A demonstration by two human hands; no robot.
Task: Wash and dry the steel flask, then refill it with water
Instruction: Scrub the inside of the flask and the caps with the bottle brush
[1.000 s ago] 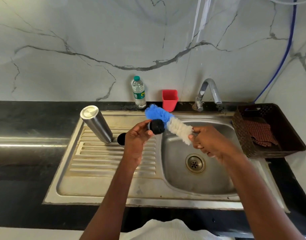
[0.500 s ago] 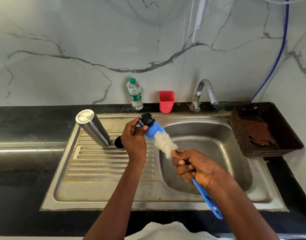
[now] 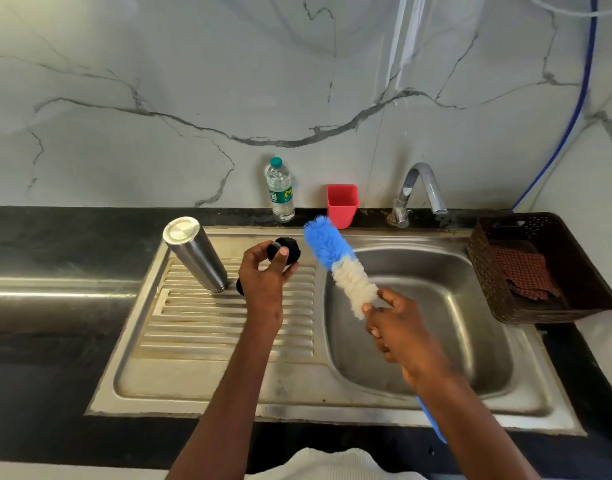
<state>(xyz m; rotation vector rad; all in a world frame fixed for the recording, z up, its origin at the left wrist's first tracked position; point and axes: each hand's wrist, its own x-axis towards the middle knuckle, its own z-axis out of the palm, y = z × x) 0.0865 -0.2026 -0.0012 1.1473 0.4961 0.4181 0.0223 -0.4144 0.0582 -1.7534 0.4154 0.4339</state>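
Observation:
The steel flask (image 3: 195, 256) stands upside down on the ribbed draining board (image 3: 228, 327), left of the basin. My left hand (image 3: 268, 275) holds a small black flask cap (image 3: 284, 250) above the board. A second black piece (image 3: 240, 286) lies by the flask's foot, mostly hidden by that hand. My right hand (image 3: 398, 327) grips a bottle brush (image 3: 339, 261) with blue and white bristles, over the basin's left edge. The bristle tip sits just right of the cap, apart from it. The brush's blue handle (image 3: 432, 424) sticks out below my right forearm.
The sink basin (image 3: 470, 341) is on the right, with the tap (image 3: 418, 192) behind it. A plastic water bottle (image 3: 280, 192) and a red cup (image 3: 342, 204) stand at the back. A dark basket (image 3: 574, 299) holding a checked cloth (image 3: 522, 271) sits at the right.
The brush has pulled away from the cap, where its blue tip was pressed half a second ago. My left hand has lowered the cap slightly; my right hand shifted right.

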